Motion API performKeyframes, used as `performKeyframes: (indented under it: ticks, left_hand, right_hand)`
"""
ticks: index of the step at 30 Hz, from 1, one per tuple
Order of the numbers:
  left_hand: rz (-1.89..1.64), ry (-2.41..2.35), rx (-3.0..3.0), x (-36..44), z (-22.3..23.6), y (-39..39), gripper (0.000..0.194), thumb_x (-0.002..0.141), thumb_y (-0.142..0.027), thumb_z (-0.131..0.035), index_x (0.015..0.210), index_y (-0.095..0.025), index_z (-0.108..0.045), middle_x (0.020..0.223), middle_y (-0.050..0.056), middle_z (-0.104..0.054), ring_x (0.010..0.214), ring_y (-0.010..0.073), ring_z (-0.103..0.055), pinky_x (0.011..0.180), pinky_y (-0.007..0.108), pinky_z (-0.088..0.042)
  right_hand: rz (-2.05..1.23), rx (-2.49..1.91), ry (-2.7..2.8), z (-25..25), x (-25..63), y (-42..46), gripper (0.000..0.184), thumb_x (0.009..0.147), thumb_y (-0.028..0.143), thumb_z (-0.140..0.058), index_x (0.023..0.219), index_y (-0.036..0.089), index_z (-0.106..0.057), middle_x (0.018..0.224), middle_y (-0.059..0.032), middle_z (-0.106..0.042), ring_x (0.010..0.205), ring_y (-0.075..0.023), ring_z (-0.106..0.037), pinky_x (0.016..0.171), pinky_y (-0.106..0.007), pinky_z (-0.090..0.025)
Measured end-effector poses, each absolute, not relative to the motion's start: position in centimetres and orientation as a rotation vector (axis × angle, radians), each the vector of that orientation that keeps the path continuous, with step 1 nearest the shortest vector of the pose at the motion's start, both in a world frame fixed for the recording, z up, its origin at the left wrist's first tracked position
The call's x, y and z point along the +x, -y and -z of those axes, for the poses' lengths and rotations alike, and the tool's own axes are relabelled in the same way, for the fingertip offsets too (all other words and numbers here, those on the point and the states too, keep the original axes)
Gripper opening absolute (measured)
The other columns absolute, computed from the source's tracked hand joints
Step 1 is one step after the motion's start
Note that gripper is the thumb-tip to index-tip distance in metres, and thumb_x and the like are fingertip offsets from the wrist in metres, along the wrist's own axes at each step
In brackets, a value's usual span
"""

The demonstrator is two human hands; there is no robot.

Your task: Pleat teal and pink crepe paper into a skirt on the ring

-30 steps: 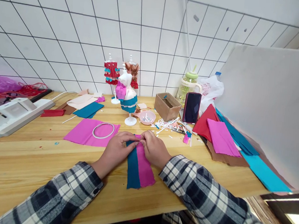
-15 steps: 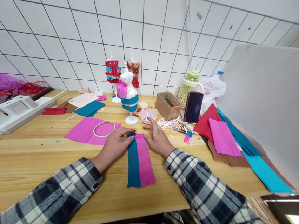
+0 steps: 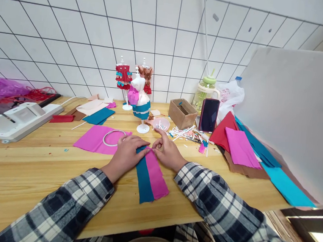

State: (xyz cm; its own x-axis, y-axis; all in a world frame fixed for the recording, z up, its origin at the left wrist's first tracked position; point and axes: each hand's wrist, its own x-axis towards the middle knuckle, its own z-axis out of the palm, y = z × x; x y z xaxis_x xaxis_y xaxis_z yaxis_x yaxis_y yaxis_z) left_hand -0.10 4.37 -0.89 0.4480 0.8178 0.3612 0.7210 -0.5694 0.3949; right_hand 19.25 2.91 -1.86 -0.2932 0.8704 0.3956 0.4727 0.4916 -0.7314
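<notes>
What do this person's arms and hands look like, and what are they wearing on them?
Both the left hand and right hand are human and ungloved, with no ring or watch visible. The left sleeve and right sleeve are long, in dark navy, grey and off-white plaid. A dark button shows on the left cuff.

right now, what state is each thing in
Teal-magenta crepe strip, spread out, far end pinched
Left hand, on strip
Right hand, pinching strip
Ring, flat on magenta sheet
Front dress form, upright, dressed
Pink dish, holding scraps
Cardboard box, open
Phone, screen dark
Straw bottle, lid on
</notes>
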Motion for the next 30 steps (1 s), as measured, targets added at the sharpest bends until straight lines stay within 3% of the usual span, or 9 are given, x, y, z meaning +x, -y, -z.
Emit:
performKeyframes:
  ticks: [4, 12, 15, 19, 23, 25, 27, 30]
  left_hand:
    - [-0.714, -1.386, 2.472, -0.2, 0.1, -4.1, 0.024, 0.084, -0.046, -0.059, 0.087, -0.029, -0.075, 0.094, 0.005, -0.075, 0.097, 0.0282, -0.063, 0.107, 0.057, -0.022]
    - [-0.697, -1.356, 2.363, -0.5, 0.1, -4.5, 0.030, 0.083, -0.050, -0.059, 0.081, -0.025, -0.075, 0.089, 0.003, -0.076, 0.088, 0.0240, -0.066, 0.095, 0.043, -0.036]
    - [-0.723, -1.378, 2.332, -0.4, 0.1, -4.4, 0.031, 0.082, -0.051, -0.061, 0.084, -0.023, -0.074, 0.092, 0.004, -0.076, 0.091, 0.0248, -0.066, 0.092, 0.041, -0.039]
    - [-0.730, -1.358, 2.384, -0.2, -0.1, -3.9, 0.038, 0.082, -0.055, -0.059, 0.104, -0.026, -0.071, 0.110, 0.005, -0.072, 0.106, 0.0279, -0.061, 0.097, 0.044, -0.036]
    - [-0.700, -1.284, 2.449, -0.1, -0.5, -3.8, 0.028, 0.088, -0.045, -0.053, 0.092, -0.026, -0.073, 0.100, 0.003, -0.075, 0.098, 0.0241, -0.065, 0.100, 0.045, -0.034]
    - [-0.710, -1.319, 2.424, -0.2, -0.5, -3.9, 0.027, 0.088, -0.043, -0.053, 0.087, -0.025, -0.073, 0.095, 0.003, -0.076, 0.093, 0.0237, -0.066, 0.101, 0.046, -0.033]
    - [-0.752, -1.371, 2.356, -0.2, -0.3, -4.1, 0.028, 0.086, -0.044, -0.054, 0.086, -0.024, -0.073, 0.093, 0.003, -0.076, 0.091, 0.0241, -0.066, 0.099, 0.044, -0.038]
    - [-0.815, -1.395, 2.236, -0.2, 0.0, -4.2, 0.030, 0.084, -0.045, -0.054, 0.088, -0.022, -0.074, 0.091, 0.004, -0.076, 0.088, 0.0237, -0.067, 0.087, 0.037, -0.048]
  right_hand:
    - [-0.627, -1.126, 1.930, 1.8, 19.3, -2.8, 0.071, 0.079, 0.008, -0.056, 0.143, 0.021, -0.029, 0.086, 0.0008, -0.066, 0.080, -0.0148, -0.059, 0.082, -0.030, -0.045]
    - [-0.643, -1.054, 1.832, 2.1, 19.4, -2.9, 0.073, 0.077, 0.020, -0.067, 0.141, 0.023, -0.031, 0.100, -0.0032, -0.067, 0.098, -0.0184, -0.061, 0.094, -0.036, -0.043]
    - [-0.721, -1.089, 1.789, 2.1, 19.4, -3.0, 0.069, 0.079, 0.016, -0.062, 0.140, 0.023, -0.031, 0.087, 0.0014, -0.066, 0.087, -0.0162, -0.063, 0.090, -0.034, -0.046]
    - [-0.760, -1.100, 1.774, 2.2, 19.3, -2.9, 0.065, 0.079, 0.013, -0.059, 0.138, 0.024, -0.033, 0.082, 0.0034, -0.064, 0.079, -0.0146, -0.063, 0.085, -0.032, -0.047]
    - [-0.764, -1.079, 1.795, 2.2, 19.0, -2.6, 0.066, 0.080, 0.015, -0.061, 0.138, 0.023, -0.032, 0.084, 0.0023, -0.064, 0.078, -0.0146, -0.062, 0.081, -0.031, -0.049]
    - [-0.665, -1.084, 1.769, 2.0, 19.0, -2.4, 0.059, 0.079, 0.020, -0.064, 0.133, 0.023, -0.040, 0.100, -0.0035, -0.064, 0.084, -0.0159, -0.061, 0.081, -0.032, -0.049]
    - [-0.545, -1.082, 1.721, 1.7, 19.1, -2.4, 0.040, 0.079, 0.023, -0.064, 0.117, 0.022, -0.053, 0.118, -0.0086, -0.058, 0.098, -0.0185, -0.059, 0.083, -0.033, -0.050]
    - [-0.455, -1.030, 1.750, 1.3, 19.3, -2.3, 0.007, 0.083, 0.023, -0.061, 0.089, 0.021, -0.060, 0.122, -0.0089, -0.054, 0.115, -0.0213, -0.053, 0.096, -0.038, -0.045]
